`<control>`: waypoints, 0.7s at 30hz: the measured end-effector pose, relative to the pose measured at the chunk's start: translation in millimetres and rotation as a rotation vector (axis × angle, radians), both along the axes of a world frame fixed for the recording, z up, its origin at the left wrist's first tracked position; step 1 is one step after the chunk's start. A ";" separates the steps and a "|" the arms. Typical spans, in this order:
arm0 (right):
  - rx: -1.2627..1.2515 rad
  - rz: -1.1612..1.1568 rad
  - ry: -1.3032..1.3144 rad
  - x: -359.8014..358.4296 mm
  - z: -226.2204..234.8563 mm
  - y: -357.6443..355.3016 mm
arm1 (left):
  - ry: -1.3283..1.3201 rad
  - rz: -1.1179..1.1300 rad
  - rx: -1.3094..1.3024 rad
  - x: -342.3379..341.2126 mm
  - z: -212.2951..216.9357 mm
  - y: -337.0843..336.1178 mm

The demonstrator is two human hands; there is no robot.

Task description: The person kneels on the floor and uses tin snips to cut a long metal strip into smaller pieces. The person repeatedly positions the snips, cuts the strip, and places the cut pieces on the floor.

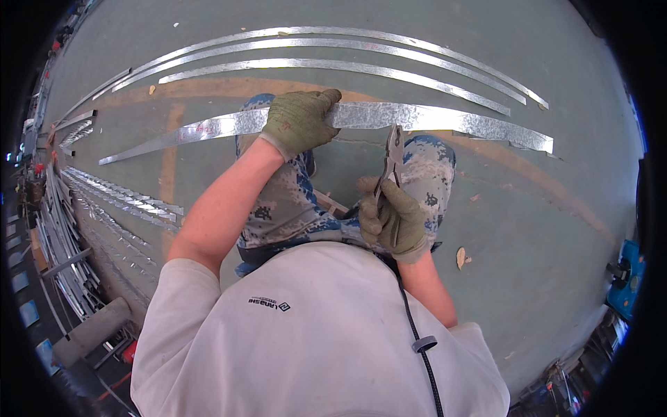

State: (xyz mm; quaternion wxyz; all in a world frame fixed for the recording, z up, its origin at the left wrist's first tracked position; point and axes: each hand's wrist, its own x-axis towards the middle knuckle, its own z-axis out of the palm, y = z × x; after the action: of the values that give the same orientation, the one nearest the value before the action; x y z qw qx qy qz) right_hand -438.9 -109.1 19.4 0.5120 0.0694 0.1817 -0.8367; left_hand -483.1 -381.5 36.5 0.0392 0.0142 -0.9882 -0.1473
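Observation:
My left hand (300,119), in an olive work glove, is wrapped round a long galvanized sheet-metal strip (375,115) that runs crosswise above my knees. Its near edge has notches and folded bits toward the right end. In the same kind of glove, my right hand (397,219) grips the handles of a pair of pliers (393,154), held upright below the strip. The jaws reach the strip's near edge, right of my left hand. Whether they bite on the metal or only touch it, I cannot tell.
Three similar metal strips (292,64) lie on the green floor (542,229) beyond. At left are notched strips (121,191) and a stack of metal profiles (62,243). A blue object (627,278) stands at the far right; a dry leaf (460,258) lies nearer.

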 end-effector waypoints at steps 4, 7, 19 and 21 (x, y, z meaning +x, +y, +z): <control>0.362 0.061 0.249 -3.2 15.4 -1.6 | -0.106 0.004 -0.012 -2.6 6.3 4.3; 0.652 0.139 0.394 3.8 10.2 1.4 | -0.128 -0.001 -0.057 -3.2 4.1 3.0; 1.142 0.176 0.816 3.1 -9.4 -16.8 | -0.197 -0.015 -0.066 -4.1 4.9 -0.1; 1.186 0.189 0.846 1.7 -14.9 -17.7 | -0.221 -0.013 -0.081 -4.6 5.6 -0.2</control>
State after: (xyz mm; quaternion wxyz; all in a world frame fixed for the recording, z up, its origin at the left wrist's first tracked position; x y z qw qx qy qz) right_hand -437.2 -126.8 4.5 0.3444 -0.0099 0.7912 -0.5052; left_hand -487.7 -381.7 42.1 -0.0705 0.0221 -0.9917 -0.1050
